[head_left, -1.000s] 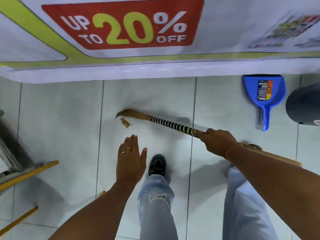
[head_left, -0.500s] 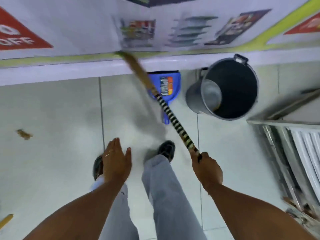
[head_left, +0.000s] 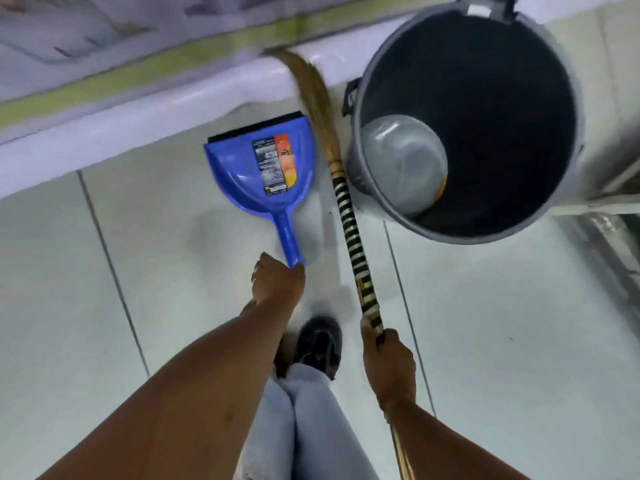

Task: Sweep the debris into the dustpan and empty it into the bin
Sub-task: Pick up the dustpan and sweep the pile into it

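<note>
A: Blue dustpan [head_left: 266, 169] lies flat left of the bin [head_left: 464, 119]. Left hand [head_left: 277, 282], open above the floor a second ago, has now reached its handle tip; finger closure cannot be confirmed.

B: Right hand [head_left: 388, 362] stays wrapped around the broom [head_left: 349, 220], between dustpan and bin. Debris is out of view; fetch the dustpan first.

No words are showing clearly enough to read; the blue dustpan [head_left: 263, 168] is wearing a sticker [head_left: 275, 164] with tiny print, too blurry to make out; the banner [head_left: 104, 46] on the wall is looking smeared.
</note>
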Demonstrator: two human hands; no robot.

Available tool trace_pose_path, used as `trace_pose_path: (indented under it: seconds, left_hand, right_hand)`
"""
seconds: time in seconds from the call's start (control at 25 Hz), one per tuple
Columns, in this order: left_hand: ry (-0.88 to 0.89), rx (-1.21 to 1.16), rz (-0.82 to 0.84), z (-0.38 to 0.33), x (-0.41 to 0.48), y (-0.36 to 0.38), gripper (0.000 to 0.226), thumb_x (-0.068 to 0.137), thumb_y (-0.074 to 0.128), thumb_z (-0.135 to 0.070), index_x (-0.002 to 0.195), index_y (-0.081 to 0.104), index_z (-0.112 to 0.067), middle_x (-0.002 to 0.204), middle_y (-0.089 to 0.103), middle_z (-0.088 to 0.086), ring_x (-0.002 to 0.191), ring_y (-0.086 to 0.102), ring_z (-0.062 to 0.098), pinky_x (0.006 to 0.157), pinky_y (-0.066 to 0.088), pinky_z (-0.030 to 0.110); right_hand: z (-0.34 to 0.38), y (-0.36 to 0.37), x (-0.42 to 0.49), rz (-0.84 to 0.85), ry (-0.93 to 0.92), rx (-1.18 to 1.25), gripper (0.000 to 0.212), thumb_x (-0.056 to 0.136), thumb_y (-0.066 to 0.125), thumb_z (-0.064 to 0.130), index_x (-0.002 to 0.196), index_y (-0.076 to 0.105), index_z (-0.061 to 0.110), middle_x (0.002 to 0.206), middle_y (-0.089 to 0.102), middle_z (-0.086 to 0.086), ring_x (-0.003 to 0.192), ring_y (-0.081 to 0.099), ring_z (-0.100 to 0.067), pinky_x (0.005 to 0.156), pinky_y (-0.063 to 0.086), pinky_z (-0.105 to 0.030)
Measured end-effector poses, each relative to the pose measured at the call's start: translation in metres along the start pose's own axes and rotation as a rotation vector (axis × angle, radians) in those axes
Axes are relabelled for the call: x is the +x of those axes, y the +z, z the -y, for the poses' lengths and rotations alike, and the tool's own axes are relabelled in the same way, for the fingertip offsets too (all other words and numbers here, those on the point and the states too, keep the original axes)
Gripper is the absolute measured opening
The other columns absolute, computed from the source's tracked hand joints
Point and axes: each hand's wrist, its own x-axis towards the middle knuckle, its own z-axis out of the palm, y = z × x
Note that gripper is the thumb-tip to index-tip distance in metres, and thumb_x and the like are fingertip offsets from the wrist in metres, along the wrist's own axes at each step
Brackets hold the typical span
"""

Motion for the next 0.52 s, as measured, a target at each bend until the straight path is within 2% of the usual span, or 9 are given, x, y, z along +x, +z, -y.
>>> trace_pose_path:
  seconds: [0.08,0.16,0.2,0.28,0.36,0.44,0.52]
  left_hand:
    - [-0.053,-0.075,0.0,-0.009,0.036,0.03,0.064,0.078,0.067,-0.032,0.124,0.037,0.001,0.128,0.051,0.021,0.116,0.051,0.038,0.098,0.044,0.045]
    - [-0.089,-0.134,-0.012,-0.018,0.066,0.052,0.064,0.077,0.069,-0.029,0.125,0.035,-0.001,0.124,0.054,0.022,0.111,0.055,0.038,0.094,0.046,0.044]
    - [-0.104,-0.148,-0.03,-0.021,0.077,0.055,0.061,0.079,0.066,-0.025,0.126,0.035,-0.002,0.124,0.055,0.022,0.111,0.055,0.039,0.095,0.046,0.044]
    - [-0.102,-0.139,-0.056,-0.022,0.089,0.053,0.048,0.083,0.059,-0.015,0.125,0.04,-0.003,0.123,0.057,0.02,0.111,0.055,0.038,0.098,0.046,0.044]
    - [-0.077,-0.098,-0.064,-0.013,0.082,0.036,0.041,0.083,0.057,-0.013,0.122,0.045,-0.004,0.121,0.059,0.018,0.11,0.056,0.037,0.098,0.046,0.043]
    - [-0.071,-0.083,-0.055,0.008,0.056,0.006,0.04,0.084,0.06,-0.014,0.12,0.047,-0.004,0.119,0.061,0.019,0.108,0.057,0.038,0.096,0.047,0.042]
    - [-0.083,-0.085,-0.053,0.038,0.013,-0.038,0.042,0.084,0.061,-0.014,0.122,0.046,-0.004,0.119,0.061,0.02,0.109,0.056,0.04,0.096,0.046,0.043]
  right_hand:
    - [-0.013,0.02,0.025,0.028,-0.018,-0.018,0.053,0.09,0.036,0.06,0.095,0.057,0.011,0.085,0.069,-0.007,0.081,0.064,-0.029,0.073,0.054,-0.039]
    - [-0.024,0.036,0.043,0.047,-0.049,-0.019,0.047,0.092,0.034,0.056,0.111,0.053,0.018,0.093,0.07,-0.003,0.084,0.065,-0.025,0.075,0.055,-0.038]
    - [-0.026,0.039,0.047,0.052,-0.07,-0.022,0.045,0.094,0.033,0.053,0.126,0.047,0.025,0.1,0.069,-0.003,0.087,0.066,-0.025,0.076,0.054,-0.036]
    - [-0.03,0.035,0.045,0.048,-0.133,-0.095,0.052,0.097,0.03,0.047,0.147,0.02,0.039,0.109,0.064,-0.003,0.089,0.066,-0.026,0.074,0.051,-0.033]
    - [-0.038,0.022,0.027,0.056,-0.167,-0.234,0.057,0.1,0.027,0.042,0.149,-0.001,0.04,0.108,0.059,-0.002,0.085,0.066,-0.026,0.07,0.05,-0.033]
    - [-0.046,0.004,-0.012,0.074,-0.13,-0.33,0.057,0.1,0.024,0.04,0.141,-0.016,0.043,0.099,0.053,0.001,0.081,0.064,-0.025,0.069,0.048,-0.033]
    - [-0.053,-0.009,-0.067,0.065,-0.067,-0.402,0.057,0.099,0.017,0.044,0.135,-0.026,0.044,0.083,0.048,0.003,0.064,0.055,-0.023,0.059,0.044,-0.031]
